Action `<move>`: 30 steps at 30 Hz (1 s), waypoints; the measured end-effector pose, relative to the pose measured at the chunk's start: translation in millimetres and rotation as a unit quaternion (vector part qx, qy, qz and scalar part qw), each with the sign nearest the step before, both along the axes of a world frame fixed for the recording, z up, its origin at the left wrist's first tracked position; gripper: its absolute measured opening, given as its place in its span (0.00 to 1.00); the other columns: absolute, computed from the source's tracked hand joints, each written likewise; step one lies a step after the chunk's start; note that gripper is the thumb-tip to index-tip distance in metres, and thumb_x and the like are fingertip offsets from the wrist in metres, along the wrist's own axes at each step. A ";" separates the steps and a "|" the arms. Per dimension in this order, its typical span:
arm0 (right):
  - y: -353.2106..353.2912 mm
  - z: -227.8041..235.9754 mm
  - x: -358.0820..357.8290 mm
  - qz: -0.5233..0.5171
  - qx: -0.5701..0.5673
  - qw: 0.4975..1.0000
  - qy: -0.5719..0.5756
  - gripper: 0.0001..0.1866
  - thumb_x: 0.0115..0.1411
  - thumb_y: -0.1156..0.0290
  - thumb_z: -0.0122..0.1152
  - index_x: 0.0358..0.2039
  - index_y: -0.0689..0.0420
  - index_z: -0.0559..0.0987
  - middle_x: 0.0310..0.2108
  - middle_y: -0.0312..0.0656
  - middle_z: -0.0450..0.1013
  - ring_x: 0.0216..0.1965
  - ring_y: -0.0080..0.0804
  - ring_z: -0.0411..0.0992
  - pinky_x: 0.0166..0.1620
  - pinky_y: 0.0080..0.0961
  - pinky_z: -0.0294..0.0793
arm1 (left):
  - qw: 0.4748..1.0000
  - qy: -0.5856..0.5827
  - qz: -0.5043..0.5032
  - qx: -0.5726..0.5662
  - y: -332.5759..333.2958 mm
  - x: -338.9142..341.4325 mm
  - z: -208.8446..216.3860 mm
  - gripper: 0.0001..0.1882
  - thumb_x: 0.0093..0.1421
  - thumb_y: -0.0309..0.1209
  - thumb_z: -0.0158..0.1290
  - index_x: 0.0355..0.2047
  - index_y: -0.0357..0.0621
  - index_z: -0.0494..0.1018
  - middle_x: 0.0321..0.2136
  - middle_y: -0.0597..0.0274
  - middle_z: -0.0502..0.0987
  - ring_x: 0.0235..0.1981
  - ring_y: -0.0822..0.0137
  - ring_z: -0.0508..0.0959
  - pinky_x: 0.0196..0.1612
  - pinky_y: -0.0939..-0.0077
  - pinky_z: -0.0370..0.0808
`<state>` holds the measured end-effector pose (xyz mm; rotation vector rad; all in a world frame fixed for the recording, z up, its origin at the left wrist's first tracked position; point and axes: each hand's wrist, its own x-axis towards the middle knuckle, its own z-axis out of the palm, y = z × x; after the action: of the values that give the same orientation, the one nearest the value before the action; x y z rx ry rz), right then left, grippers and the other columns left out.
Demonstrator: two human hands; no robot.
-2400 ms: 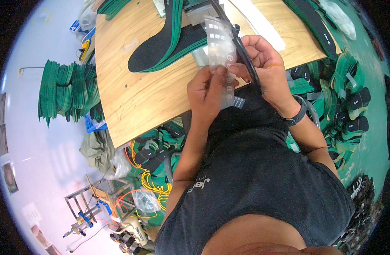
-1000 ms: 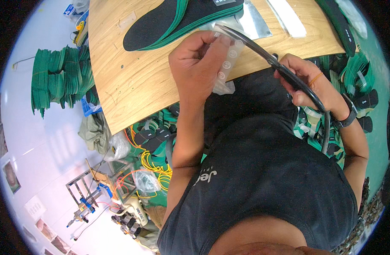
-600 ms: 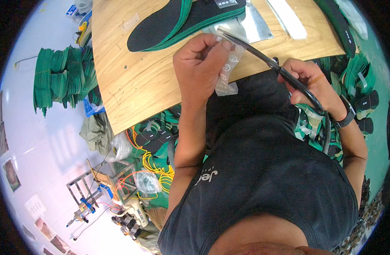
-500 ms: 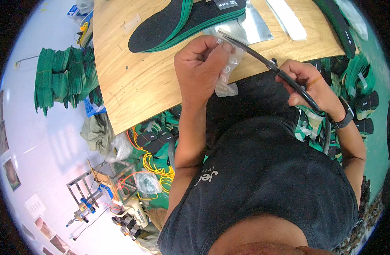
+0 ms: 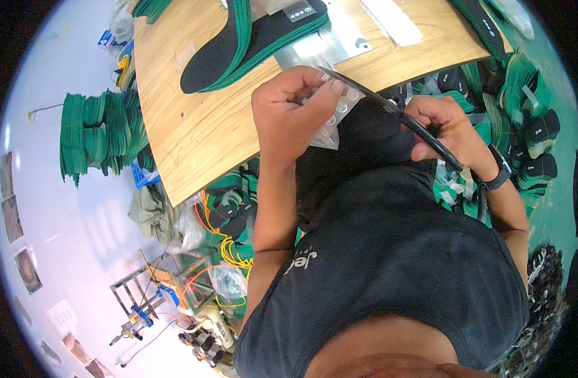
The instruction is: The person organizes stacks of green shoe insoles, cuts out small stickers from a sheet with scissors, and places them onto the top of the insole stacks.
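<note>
My left hand point(image 5: 292, 110) pinches a strip of translucent stickers point(image 5: 343, 108) with round white marks, between thumb and fingers, just off the near edge of the wooden table. The strip hangs down below the thumb. In my right hand point(image 5: 446, 129) is a pair of scissors point(image 5: 378, 99), its dark handles held in the fingers. The blades point left and reach the top of the strip, beside my left thumb and fingertips. Whether they are cutting into it cannot be made out.
A stack of black and green insoles point(image 5: 207, 70) lies on the wooden table point(image 5: 182, 135), next to a shiny metal plate point(image 5: 339, 50) and a white strip point(image 5: 396, 22). More insole bundles point(image 5: 541, 129) fill the right side. Green stacks point(image 5: 100, 132) stand at the left.
The scissor blades, slightly apart before, now look closer together at the top of the strip. The table and insole stack have shifted left in view; both hands keep their holds.
</note>
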<state>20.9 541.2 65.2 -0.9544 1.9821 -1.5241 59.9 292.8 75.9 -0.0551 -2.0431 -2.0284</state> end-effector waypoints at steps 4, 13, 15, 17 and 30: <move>9.3 -10.0 1.3 -0.099 -0.035 0.991 0.080 0.18 0.48 0.65 0.73 0.23 0.58 0.69 0.16 0.25 0.52 0.20 0.15 0.51 0.23 0.15 0.51 | 0.998 -0.027 -0.028 0.039 3.5 -2.1 3.5 0.03 0.54 0.23 0.58 0.26 0.36 0.76 0.22 0.65 0.77 0.20 0.80 0.73 0.22 0.88 0.67; 46.7 -22.0 -124.5 -0.268 0.225 0.893 0.283 0.17 0.57 0.60 0.62 0.38 0.61 0.76 0.29 0.40 0.75 0.31 0.23 0.70 0.36 0.21 0.69 | 0.912 0.187 -0.116 -0.345 31.5 -29.4 -59.2 0.08 0.55 0.32 0.56 0.33 0.41 0.79 0.36 0.57 0.79 0.35 0.58 0.77 0.39 0.72 0.73; 4.9 17.9 -106.1 -0.352 0.250 0.840 0.327 0.17 0.59 0.61 0.50 0.29 0.65 0.77 0.22 0.54 0.73 0.23 0.45 0.71 0.31 0.39 0.69 | 0.935 0.081 -0.177 -0.295 50.5 -16.0 -42.5 0.07 0.54 0.31 0.57 0.31 0.41 0.79 0.30 0.59 0.80 0.32 0.63 0.78 0.36 0.73 0.73; 3.7 31.6 -129.4 -0.307 0.308 0.854 0.284 0.18 0.60 0.62 0.49 0.26 0.65 0.77 0.21 0.54 0.73 0.23 0.45 0.71 0.31 0.40 0.69 | 0.959 0.056 -0.167 -0.223 53.4 -15.0 -40.7 0.06 0.54 0.29 0.58 0.30 0.40 0.79 0.27 0.61 0.80 0.30 0.68 0.78 0.34 0.77 0.73; -72.7 -24.1 -26.7 -0.124 -0.065 0.974 0.181 0.10 0.57 0.69 0.62 0.34 0.61 0.77 0.25 0.37 0.75 0.27 0.22 0.73 0.33 0.18 0.73 | 0.991 0.111 0.058 0.036 14.4 -23.4 -35.9 0.08 0.55 0.22 0.57 0.37 0.35 0.76 0.37 0.60 0.76 0.37 0.73 0.74 0.39 0.81 0.72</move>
<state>-5.8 468.5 41.1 -1.1407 2.3523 -1.7316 36.5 307.2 40.0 -0.1377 -1.7940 -1.9294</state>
